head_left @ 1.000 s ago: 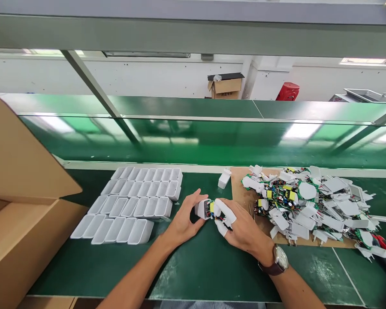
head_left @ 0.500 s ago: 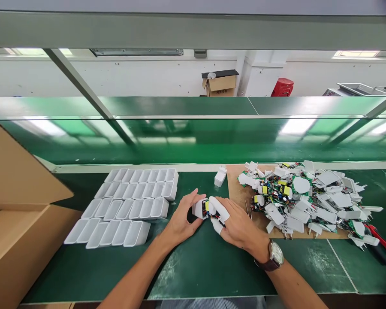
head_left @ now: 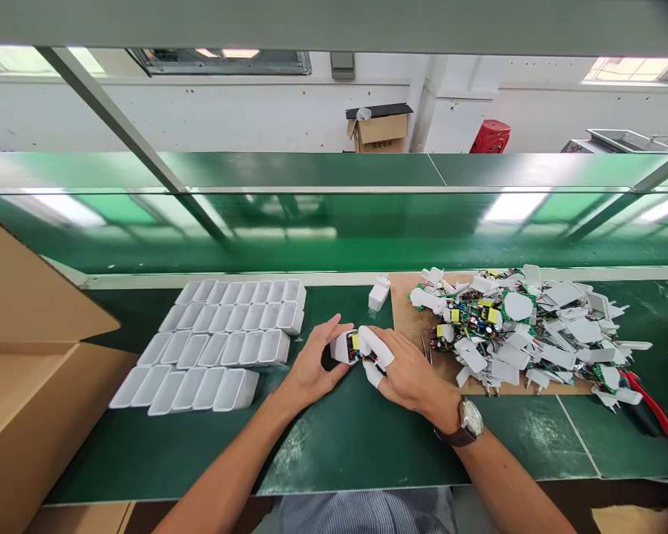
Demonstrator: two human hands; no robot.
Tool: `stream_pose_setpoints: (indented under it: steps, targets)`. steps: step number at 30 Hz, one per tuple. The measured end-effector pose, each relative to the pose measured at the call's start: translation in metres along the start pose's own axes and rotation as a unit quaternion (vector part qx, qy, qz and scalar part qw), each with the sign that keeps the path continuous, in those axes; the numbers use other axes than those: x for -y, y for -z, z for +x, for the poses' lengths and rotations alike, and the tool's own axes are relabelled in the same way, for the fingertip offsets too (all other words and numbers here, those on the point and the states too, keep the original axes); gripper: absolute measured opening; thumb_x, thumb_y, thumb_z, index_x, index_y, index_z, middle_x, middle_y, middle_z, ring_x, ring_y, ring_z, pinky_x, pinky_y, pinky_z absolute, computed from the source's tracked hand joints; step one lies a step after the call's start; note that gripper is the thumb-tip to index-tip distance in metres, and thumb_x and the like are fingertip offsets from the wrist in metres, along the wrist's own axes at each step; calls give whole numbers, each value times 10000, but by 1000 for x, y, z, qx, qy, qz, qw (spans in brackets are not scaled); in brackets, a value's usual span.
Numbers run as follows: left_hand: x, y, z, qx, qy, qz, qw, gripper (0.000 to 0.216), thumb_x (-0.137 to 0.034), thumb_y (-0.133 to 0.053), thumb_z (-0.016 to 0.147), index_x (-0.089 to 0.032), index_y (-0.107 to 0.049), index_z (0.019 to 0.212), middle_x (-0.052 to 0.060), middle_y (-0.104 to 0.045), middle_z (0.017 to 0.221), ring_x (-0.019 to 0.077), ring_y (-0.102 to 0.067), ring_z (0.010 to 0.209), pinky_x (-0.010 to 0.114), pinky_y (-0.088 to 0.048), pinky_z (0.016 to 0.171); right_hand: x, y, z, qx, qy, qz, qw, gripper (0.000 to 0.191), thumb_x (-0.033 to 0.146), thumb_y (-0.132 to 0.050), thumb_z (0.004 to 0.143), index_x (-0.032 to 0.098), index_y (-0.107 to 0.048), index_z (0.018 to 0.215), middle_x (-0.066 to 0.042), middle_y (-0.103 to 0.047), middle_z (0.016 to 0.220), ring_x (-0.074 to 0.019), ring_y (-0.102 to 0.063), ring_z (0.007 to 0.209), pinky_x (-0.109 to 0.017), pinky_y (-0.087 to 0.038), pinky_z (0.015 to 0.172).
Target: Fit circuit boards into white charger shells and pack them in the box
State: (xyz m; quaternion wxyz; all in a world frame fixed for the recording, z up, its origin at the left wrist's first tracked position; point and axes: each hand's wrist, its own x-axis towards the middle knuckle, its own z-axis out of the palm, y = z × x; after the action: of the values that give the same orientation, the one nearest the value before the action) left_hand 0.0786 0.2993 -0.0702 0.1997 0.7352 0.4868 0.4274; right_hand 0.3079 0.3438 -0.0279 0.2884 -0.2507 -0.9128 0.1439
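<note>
At the middle of the bench my left hand (head_left: pixel 313 365) grips a small white plastic housing (head_left: pixel 340 347) between thumb and fingers. My right hand (head_left: pixel 409 371) wears white finger covers and a wristwatch. Its fingers pinch a small circuit board (head_left: pixel 355 344) with a yellow component, which sits at the open end of the housing. How far the board is inside is hidden by my fingers. Behind my hands stands a closed white plug adapter (head_left: pixel 378 294). To the left lie rows of open white housings (head_left: pixel 223 348); to the right is a pile of circuit boards with white plates (head_left: pixel 517 326).
A cardboard sheet (head_left: pixel 404 297) lies under the pile. Red-handled pliers (head_left: pixel 651 406) rest at the far right. An open cardboard box (head_left: pixel 44 415) stands at the left edge. Beyond the green bench (head_left: pixel 334 452) runs a long green surface (head_left: pixel 323 245) under a metal frame.
The view has tipped slightly, so the bench sits higher in the picture. My hands keep hold of the housing and board in nearly the same pose.
</note>
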Motion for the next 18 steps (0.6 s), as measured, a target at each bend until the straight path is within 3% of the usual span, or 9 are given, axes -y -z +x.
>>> stream_pose_setpoints:
  steps: [8, 18]
  targets:
    - [0, 0, -1, 4, 10, 2, 1000, 881, -212, -724, 919, -314, -215, 1630, 123, -661, 1394, 284, -600, 1353, 541, -492, 1136, 0, -2, -1, 6, 2, -7, 1000, 712, 83, -492, 932, 147, -263, 1603, -197, -603, 1372, -327, -629, 1091, -524, -589, 936]
    - [-4, -1, 0, 21, 9, -12, 1000, 857, -233, -710, 937, -307, -210, 1628, 136, -639, 1410, 286, -620, 1319, 544, -498, 1130, 3, -2, 0, 20, 5, 8, 1000, 620, 131, -495, 978, 124, -327, 1575, -212, -639, 1341, -324, -659, 1055, -517, -601, 899]
